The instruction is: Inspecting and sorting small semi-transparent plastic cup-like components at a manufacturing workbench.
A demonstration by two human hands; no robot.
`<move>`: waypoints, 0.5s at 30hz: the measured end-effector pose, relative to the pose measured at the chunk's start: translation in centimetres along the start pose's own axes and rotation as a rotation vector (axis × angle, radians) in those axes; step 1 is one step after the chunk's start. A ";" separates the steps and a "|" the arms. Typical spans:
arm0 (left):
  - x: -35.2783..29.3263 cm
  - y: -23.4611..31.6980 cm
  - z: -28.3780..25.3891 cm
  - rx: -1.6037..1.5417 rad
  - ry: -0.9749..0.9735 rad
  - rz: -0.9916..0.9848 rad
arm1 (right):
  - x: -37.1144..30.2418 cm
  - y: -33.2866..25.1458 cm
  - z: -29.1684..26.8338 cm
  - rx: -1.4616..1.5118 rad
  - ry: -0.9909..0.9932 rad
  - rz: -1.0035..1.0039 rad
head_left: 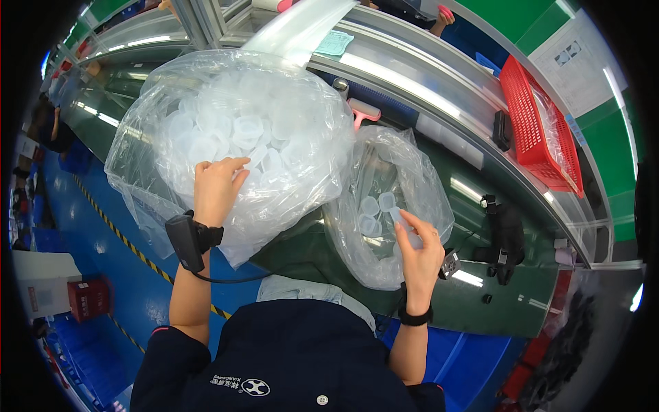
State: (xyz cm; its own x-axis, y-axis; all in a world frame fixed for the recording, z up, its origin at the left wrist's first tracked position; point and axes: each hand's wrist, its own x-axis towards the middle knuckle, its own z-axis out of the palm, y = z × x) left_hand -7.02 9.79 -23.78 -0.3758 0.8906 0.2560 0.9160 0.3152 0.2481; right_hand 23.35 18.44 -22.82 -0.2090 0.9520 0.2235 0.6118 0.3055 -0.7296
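Observation:
A large clear plastic bag (pixel 309 154) at the left of the bench holds a heap of small translucent plastic pieces (pixel 247 128). My left hand (pixel 218 189) reaches over its near side, fingers and thumb apart, fingertips beside the heap; nothing shows between them. To the right, a smaller clear bag (pixel 429 182) lies with its mouth spread, and several similar pieces (pixel 369 225) rest inside. Over this bag, my right hand (pixel 420 250) pinches the narrow tab of one translucent plastic piece (pixel 388 200), which has a rounded-square head.
A pink-handled lint roller (pixel 364 111) lies behind the bags on the green bench (pixel 473 295). Black gear (pixel 506 237) sits on the right. A red basket (pixel 539 130) stands beyond the metal rail (pixel 412 86). Another person's hand (pixel 443 19) shows at the far side.

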 end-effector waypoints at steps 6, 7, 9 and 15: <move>-0.3 1.2 -1.5 -0.082 0.087 0.034 | 1.2 6.1 3.4 -0.072 -0.087 -0.011; -0.1 1.6 -2.0 -0.105 0.188 0.042 | 1.1 6.1 3.6 -0.067 -0.092 -0.021; -0.3 2.9 -3.8 -0.248 0.226 -0.049 | 0.8 5.5 3.7 -0.115 -0.160 0.102; -2.3 8.1 -9.8 -1.234 -0.007 -0.303 | 0.0 -3.2 0.0 0.480 -0.211 0.118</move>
State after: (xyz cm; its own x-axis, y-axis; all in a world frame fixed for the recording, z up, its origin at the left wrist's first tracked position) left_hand -0.09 7.12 -13.16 -0.5422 0.8396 0.0325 0.0538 -0.0040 0.9985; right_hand 21.34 17.47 -20.49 -0.3394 0.9404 0.0233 0.2336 0.1082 -0.9663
